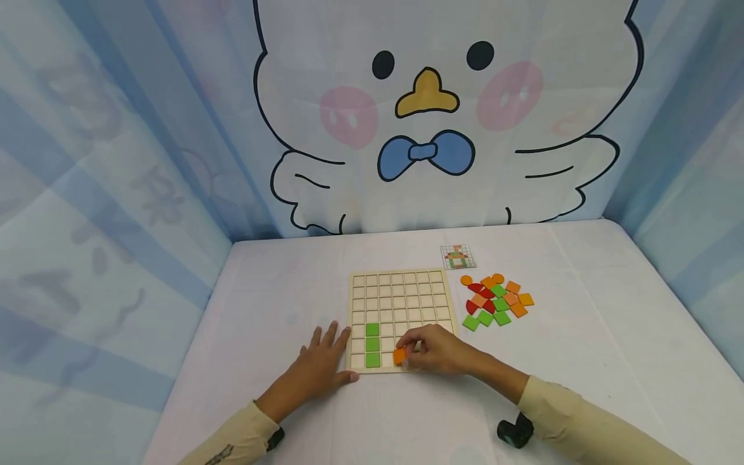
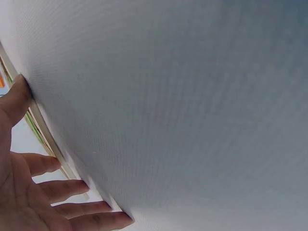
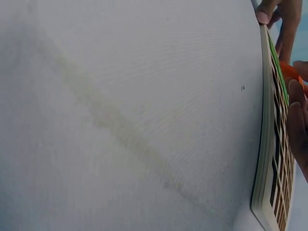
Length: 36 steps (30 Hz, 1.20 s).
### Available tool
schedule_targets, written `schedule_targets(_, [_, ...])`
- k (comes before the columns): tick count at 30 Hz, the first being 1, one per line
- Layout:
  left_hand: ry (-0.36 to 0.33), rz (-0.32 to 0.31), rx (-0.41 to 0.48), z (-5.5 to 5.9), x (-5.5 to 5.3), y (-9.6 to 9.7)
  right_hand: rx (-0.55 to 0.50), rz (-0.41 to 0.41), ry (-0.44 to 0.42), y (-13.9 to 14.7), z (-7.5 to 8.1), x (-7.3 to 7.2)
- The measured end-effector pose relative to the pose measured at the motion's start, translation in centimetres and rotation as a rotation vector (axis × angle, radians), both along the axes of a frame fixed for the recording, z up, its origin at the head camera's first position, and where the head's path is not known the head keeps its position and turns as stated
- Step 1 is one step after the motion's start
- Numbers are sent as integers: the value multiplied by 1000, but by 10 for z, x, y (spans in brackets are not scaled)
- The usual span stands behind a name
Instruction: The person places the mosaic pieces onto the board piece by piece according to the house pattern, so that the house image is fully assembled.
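My right hand [image 1: 438, 349] pinches an orange tile [image 1: 398, 357] at the grid board [image 1: 399, 291]; left hand [image 1: 318, 368] spread, touching board edge. Best seated flat, square.

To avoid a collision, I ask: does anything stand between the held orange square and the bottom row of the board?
Nothing visible does. The right hand holds the orange square at the bottom row of the board; the green squares lie further left, apart from it. The hand hides part of that row.

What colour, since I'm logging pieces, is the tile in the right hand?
The tile in the right hand is orange, best seen in the head view.
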<state>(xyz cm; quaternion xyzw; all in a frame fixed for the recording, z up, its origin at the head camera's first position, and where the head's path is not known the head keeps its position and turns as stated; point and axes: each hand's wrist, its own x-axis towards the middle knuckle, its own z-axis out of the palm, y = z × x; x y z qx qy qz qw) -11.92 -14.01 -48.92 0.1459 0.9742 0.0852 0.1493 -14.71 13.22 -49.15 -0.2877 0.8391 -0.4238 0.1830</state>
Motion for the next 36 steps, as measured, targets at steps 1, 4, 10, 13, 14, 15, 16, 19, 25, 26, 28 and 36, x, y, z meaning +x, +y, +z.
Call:
schedule_targets(1, [1, -1, 0, 0, 0, 0, 12, -1, 3, -2, 0, 0])
schedule_targets(4, [0, -3, -1, -1, 0, 0, 43, -7, 8, -7, 0, 1])
schedule_targets(10, [-2, -2, -12, -1, 0, -1, 82, -5, 47, -17, 0, 2])
schedule_targets(13, [-7, 0, -5, 0, 0, -1, 106, 3, 57, -20, 0, 1])
schedule_targets(14, [-8, -1, -2, 0, 0, -1, 112, 6, 59, -21, 0, 0])
schedule_targets(15, [-9, -1, 0, 0, 0, -1, 119, 9, 58, -21, 1, 0])
schedule_targets(16, [-10, -2, 2, 0, 0, -1, 131, 9, 56, -22, 1, -1])
schedule_targets(19, [-12, -1, 4, 0, 0, -1, 151, 21, 59, -21, 2, -2])
schedule_targets(25, [-18, 11, 3, 0, 0, 0, 202, 14, 79, -18, 3, -3])
schedule_targets(26, [-20, 12, 2, 0, 0, 0, 207, 9, 81, -17, 3, -3])
schedule_targets(28, [-24, 15, 2, 0, 0, 0, 208, 2, 85, -17, 3, -3])
schedule_targets(36, [-22, 11, 2, 0, 0, -1, 198, -31, 148, -21, 1, -1])
